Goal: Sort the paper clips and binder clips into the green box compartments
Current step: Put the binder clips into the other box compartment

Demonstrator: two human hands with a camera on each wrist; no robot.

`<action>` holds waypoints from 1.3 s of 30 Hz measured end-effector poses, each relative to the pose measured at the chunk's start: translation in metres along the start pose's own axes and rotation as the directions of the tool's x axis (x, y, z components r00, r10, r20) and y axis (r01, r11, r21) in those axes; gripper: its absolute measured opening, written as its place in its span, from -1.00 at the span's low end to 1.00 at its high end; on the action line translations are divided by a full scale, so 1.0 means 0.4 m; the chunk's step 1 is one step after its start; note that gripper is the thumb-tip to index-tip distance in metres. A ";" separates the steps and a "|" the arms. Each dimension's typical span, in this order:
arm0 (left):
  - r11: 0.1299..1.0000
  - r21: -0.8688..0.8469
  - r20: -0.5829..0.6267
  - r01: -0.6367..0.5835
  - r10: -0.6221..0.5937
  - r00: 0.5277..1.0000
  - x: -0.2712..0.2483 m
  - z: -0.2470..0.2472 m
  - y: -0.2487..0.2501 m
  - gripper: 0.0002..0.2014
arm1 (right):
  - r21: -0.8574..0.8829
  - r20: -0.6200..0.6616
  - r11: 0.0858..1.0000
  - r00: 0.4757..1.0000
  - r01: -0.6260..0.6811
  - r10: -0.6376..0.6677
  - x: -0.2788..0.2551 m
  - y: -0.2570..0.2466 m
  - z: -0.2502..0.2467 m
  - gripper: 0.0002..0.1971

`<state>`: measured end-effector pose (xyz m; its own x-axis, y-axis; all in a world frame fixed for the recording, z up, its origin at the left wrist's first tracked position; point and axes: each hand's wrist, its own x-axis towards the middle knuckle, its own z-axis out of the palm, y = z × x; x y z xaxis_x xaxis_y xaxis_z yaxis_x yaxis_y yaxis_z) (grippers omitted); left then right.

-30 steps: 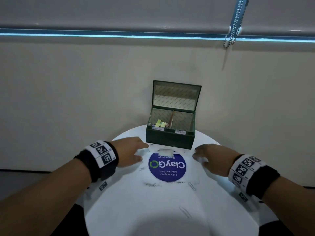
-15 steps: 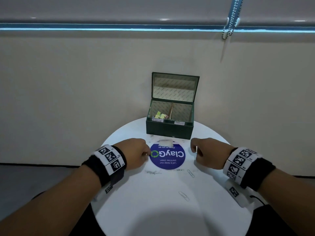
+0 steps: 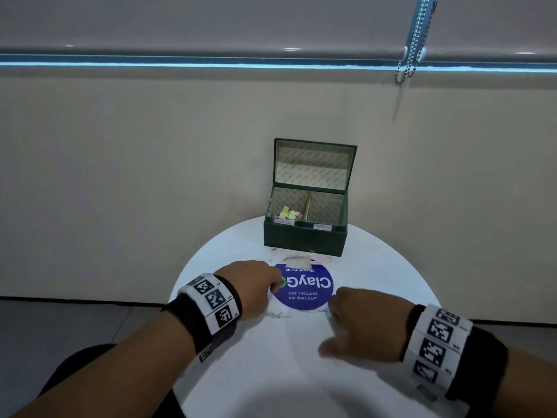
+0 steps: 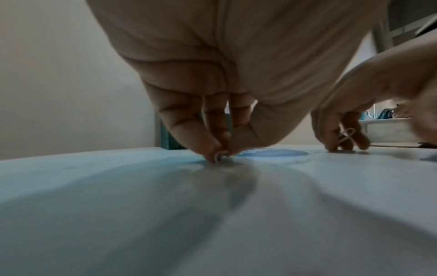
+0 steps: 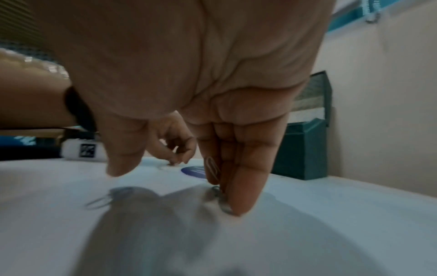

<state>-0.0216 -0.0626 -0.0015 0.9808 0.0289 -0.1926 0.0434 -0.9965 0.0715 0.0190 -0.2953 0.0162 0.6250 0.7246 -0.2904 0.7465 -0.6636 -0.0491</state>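
The green box (image 3: 304,241) stands open at the back of the round white table (image 3: 379,279); coloured binder clips (image 3: 286,212) lie in its left compartment. My left hand (image 3: 272,289) is at the left edge of the blue sticker (image 3: 307,289), where thumb and fingers pinch a small paper clip (image 4: 220,155) on the tabletop. My right hand (image 3: 334,312) is at the sticker's front right. One paper clip (image 5: 212,168) is tucked against its fingers (image 5: 246,177), whose tips press on another clip (image 5: 218,193) on the table.
A loose paper clip (image 5: 99,202) lies on the table left of my right hand. A beige wall rises right behind the table, and a blind chain (image 3: 413,40) hangs at the upper right. The box's right compartment (image 3: 327,208) shows no contents from here.
My right hand has come nearer to me and down onto the clip by the sticker's front right. The left hand stayed at the sticker's left edge, fingers closed on a clip.
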 end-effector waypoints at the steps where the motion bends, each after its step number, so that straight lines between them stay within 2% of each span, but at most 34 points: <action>1: 0.999 0.013 -0.022 0.039 -0.038 0.999 -0.002 -0.007 -0.001 -0.78 | -0.045 0.023 0.999 0.999 0.030 -0.029 -0.013 -0.007 0.005 -0.48; 2: 0.995 0.022 -0.062 0.094 -0.093 0.994 -0.005 -0.015 -0.005 -0.78 | -0.086 0.034 0.994 0.997 0.069 -0.066 -0.025 -0.014 0.013 -0.50; 5: 0.961 0.021 -0.175 0.277 -0.269 0.947 -0.014 -0.032 -0.024 -0.85 | -0.169 -0.007 0.954 0.968 0.246 -0.251 -0.036 -0.022 0.043 -0.86; 6: 0.950 0.028 -0.161 0.312 -0.304 0.939 -0.013 -0.032 -0.029 -0.88 | -0.183 0.006 0.945 0.962 0.270 -0.273 -0.037 -0.024 0.048 -0.91; 8: 0.940 0.039 -0.093 0.340 -0.335 0.937 -0.004 -0.031 -0.034 -0.87 | -0.190 0.059 0.934 0.953 0.302 -0.296 -0.031 -0.025 0.057 -0.86; 10: 0.942 0.059 -0.051 0.331 -0.328 0.943 0.011 -0.028 -0.037 -0.79 | -0.194 0.084 0.929 0.949 0.315 -0.304 -0.024 -0.026 0.062 -0.82; 16: 0.978 0.092 0.064 0.186 -0.192 0.979 0.063 -0.013 -0.044 -0.38 | -0.164 0.125 0.935 0.947 0.314 -0.296 -0.015 -0.041 0.039 -0.76; 19: 0.981 0.085 0.105 0.176 -0.184 0.977 0.087 -0.018 -0.050 -0.26 | -0.059 0.125 0.950 0.946 0.308 -0.299 -0.019 -0.036 -0.004 -0.81; 21: 0.985 0.085 0.113 0.148 -0.157 0.981 0.100 -0.025 -0.042 -0.34 | 0.028 0.109 0.966 0.960 0.255 -0.257 -0.025 -0.025 -0.044 -0.92; 24: 0.997 -0.013 0.070 0.076 -0.075 0.995 0.118 -0.028 -0.027 -0.50 | 0.126 0.047 0.984 0.990 0.128 -0.135 0.015 0.027 -0.079 -0.84; 27: 0.997 -0.076 -0.025 0.014 -0.016 1.000 0.128 -0.033 -0.020 -0.60 | 0.201 -0.150 0.979 0.989 0.019 0.011 0.105 0.109 -0.110 -0.80; 30: 0.996 -0.085 -0.231 0.010 -0.029 0.973 0.128 -0.038 -0.027 -0.72 | 0.353 -0.373 0.935 0.912 -0.030 0.170 0.190 0.181 -0.167 -0.79; 33: 0.997 -0.069 -0.278 0.027 -0.045 0.959 0.124 -0.047 -0.037 -0.71 | 0.510 -0.513 0.860 0.798 -0.014 0.317 0.245 0.210 -0.209 -0.76; 34: 0.997 -0.072 -0.272 0.026 -0.045 0.961 0.126 -0.054 -0.042 -0.72 | 0.527 -0.526 0.850 0.783 -0.005 0.331 0.260 0.209 -0.217 -0.78; 37: 0.979 -0.204 -0.285 0.014 -0.073 0.956 0.139 -0.090 -0.063 -0.74 | 0.505 -0.451 0.863 0.848 -0.015 0.278 0.292 0.202 -0.216 -0.77; 39: 0.935 -0.355 -0.279 -0.019 -0.087 0.956 0.156 -0.130 -0.063 -0.73 | 0.483 -0.427 0.875 0.867 -0.023 0.258 0.299 0.204 -0.204 -0.73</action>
<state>0.0484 -0.0316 0.0353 0.9872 0.1362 0.0827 0.0897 -0.9040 0.4181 0.1733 -0.2474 0.0555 0.8318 0.5361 0.1435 0.5289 -0.6873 -0.4979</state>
